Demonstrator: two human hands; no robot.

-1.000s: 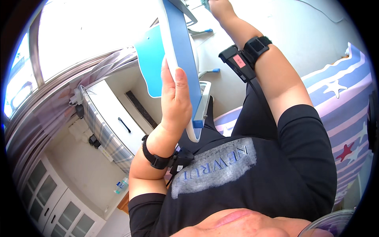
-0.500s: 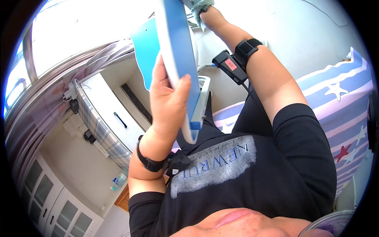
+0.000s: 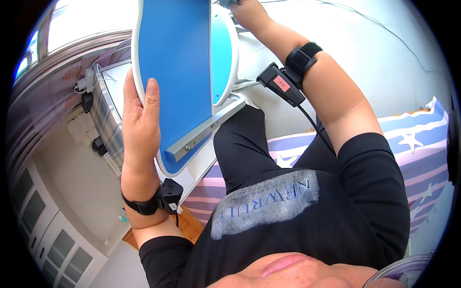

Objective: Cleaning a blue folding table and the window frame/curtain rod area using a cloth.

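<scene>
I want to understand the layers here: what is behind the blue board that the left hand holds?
Behind the blue board a lighter, turquoise rounded panel shows at its right edge. The board covers the rest of the panel. The left hand grips the board's left edge.

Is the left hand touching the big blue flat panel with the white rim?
Touching. The head view shows the left hand gripping the white-rimmed blue flat panel, thumb pressed on its blue face.

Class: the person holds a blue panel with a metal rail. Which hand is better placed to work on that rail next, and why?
Probably the right hand: it is at the top edge, off the blue panel. The left hand is wrapped around the panel's edge, steadying it beside the metal rail.
</scene>
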